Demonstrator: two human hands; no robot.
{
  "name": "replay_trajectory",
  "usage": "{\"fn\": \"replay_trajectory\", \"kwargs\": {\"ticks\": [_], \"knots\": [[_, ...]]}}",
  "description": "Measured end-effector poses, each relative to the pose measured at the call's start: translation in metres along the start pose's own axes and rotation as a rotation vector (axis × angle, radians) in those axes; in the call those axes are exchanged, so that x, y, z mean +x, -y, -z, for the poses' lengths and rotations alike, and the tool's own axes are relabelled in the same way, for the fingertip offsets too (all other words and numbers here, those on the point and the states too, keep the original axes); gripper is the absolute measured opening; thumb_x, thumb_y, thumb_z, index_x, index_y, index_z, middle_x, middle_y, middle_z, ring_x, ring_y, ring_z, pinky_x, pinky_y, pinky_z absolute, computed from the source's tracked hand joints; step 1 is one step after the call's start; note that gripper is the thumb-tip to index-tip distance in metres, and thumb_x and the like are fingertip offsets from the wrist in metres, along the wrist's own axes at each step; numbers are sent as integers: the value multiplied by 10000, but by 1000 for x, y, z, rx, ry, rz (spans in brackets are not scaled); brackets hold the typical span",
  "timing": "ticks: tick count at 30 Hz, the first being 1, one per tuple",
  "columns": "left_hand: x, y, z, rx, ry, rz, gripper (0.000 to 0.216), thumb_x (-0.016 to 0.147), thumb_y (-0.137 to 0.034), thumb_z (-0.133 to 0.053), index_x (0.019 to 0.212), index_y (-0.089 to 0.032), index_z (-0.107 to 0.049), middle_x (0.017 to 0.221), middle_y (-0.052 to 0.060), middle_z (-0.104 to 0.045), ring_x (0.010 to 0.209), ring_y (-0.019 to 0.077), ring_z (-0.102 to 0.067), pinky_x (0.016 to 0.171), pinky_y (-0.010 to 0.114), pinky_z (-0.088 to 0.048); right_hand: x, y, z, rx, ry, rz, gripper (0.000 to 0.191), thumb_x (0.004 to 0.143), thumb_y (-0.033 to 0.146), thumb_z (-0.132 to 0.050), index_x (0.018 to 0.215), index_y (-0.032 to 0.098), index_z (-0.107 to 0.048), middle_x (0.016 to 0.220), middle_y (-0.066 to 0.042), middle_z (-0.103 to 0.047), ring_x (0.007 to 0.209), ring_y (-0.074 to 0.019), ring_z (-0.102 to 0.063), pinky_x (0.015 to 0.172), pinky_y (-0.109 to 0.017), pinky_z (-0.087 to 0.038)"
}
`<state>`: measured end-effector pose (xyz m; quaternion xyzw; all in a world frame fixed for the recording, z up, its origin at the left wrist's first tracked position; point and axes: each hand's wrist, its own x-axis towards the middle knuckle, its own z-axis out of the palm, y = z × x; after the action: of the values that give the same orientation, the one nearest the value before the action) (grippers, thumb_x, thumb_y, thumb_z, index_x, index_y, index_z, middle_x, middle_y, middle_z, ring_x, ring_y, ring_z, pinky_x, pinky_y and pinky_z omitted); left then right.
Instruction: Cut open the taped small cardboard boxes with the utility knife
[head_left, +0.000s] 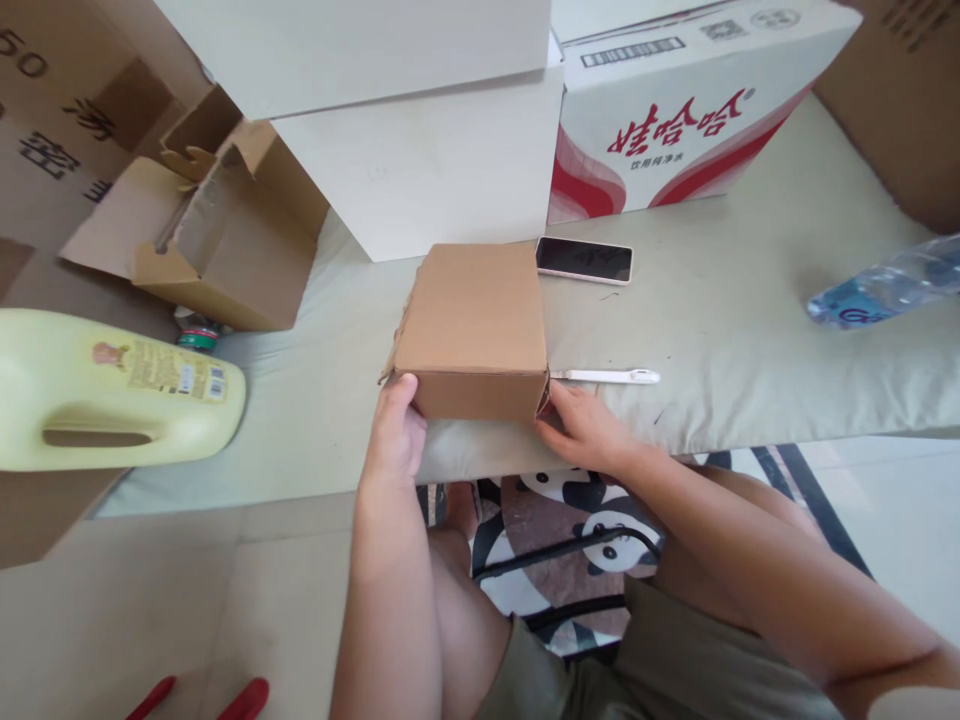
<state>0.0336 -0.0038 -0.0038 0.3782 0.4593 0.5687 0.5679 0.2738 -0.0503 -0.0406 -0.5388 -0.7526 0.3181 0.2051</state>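
Over bare forearms (390,600) and olive-green cloth shorts (690,640), looks down on a plain brown rectangular cardboard box (472,305) near the front edge of a pale green cloth-covered surface (720,320). Grips its front left corner with the left hand (395,430), thumb at the top edge. Touches the gaping front right corner with the right hand (585,425); cannot tell whether pinching. Has a slim white tool (611,376) just beside that hand and a dark-screened, pale-rimmed phone (585,261) farther back.
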Motion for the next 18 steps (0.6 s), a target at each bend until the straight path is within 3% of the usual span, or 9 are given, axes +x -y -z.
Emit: {"fn": "replay_trajectory", "kwargs": {"ticks": [18], "knots": [[-1, -3, -3, 1, -17, 9, 713, 613, -633, -847, 1211, -262, -730, 1342, 69, -717, 1396, 312, -555, 1152, 389, -462, 0, 1, 1, 2, 8, -6, 141, 883, 298, -497, 999, 220, -474, 954, -108, -695, 904, -288, -674, 784, -396, -484]]}}
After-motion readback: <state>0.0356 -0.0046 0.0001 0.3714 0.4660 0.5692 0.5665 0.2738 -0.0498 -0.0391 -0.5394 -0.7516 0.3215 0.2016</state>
